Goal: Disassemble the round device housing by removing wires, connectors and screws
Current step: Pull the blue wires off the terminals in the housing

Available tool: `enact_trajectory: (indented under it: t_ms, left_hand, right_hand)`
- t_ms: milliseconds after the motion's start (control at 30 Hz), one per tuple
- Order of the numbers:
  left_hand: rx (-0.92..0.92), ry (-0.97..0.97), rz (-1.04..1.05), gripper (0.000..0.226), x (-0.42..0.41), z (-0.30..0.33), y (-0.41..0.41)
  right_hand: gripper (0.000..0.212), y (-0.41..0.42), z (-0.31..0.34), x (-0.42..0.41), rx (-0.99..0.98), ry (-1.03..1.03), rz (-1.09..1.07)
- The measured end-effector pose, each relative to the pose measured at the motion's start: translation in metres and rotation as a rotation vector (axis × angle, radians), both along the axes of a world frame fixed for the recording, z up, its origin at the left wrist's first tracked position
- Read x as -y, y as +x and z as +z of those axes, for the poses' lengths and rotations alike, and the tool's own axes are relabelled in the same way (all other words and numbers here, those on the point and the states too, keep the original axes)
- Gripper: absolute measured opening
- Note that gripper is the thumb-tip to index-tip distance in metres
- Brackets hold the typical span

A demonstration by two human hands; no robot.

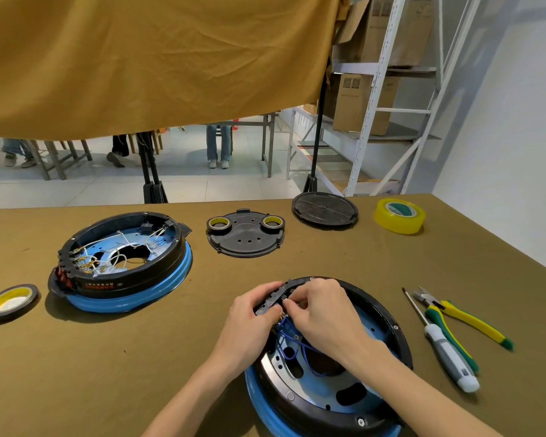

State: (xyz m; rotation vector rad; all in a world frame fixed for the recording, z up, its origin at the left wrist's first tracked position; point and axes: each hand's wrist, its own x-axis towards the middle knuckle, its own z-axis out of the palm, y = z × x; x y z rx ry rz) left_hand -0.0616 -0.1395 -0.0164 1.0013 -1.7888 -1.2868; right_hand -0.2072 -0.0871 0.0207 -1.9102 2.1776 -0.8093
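A round black-and-blue device housing (375,402) lies open side up at the table's near edge, with blue wires (292,340) inside. My left hand (249,320) grips the housing's black switch panel (276,298) at the upper left rim from outside. My right hand (320,307) reaches in from the right, and its fingertips pinch a connector behind that panel. The connector itself is mostly hidden by my fingers.
A second housing (123,263) with white wires sits at the left. Two black round covers (246,236) (324,210) lie at the back, one carrying two tape rolls. Yellow tape (399,216), a dark tape roll (10,302), pliers (454,316) and a screwdriver (445,348) lie around.
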Motion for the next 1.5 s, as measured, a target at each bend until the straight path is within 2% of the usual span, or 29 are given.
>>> enact_trajectory:
  t_ms: [1000, 1233, 1400, 1500]
  left_hand:
    - [-0.039, 0.02, -0.007, 0.041, -0.003, -0.002, -0.001]
    - [-0.055, 0.027, -0.009, 0.041, -0.005, -0.004, 0.0]
    - [-0.112, 0.027, -0.008, 0.035, -0.009, -0.005, 0.002]
    - [-0.12, 0.014, -0.004, 0.037, -0.011, -0.005, 0.002]
  right_hand:
    - [0.034, -0.005, -0.006, -0.01, -0.005, -0.05, -0.042]
    - [0.025, -0.005, -0.007, -0.012, 0.043, -0.062, -0.037]
    - [0.008, -0.004, -0.002, -0.015, 0.096, -0.233, 0.018]
    - [0.017, 0.002, -0.004, -0.016, -0.016, -0.123, 0.063]
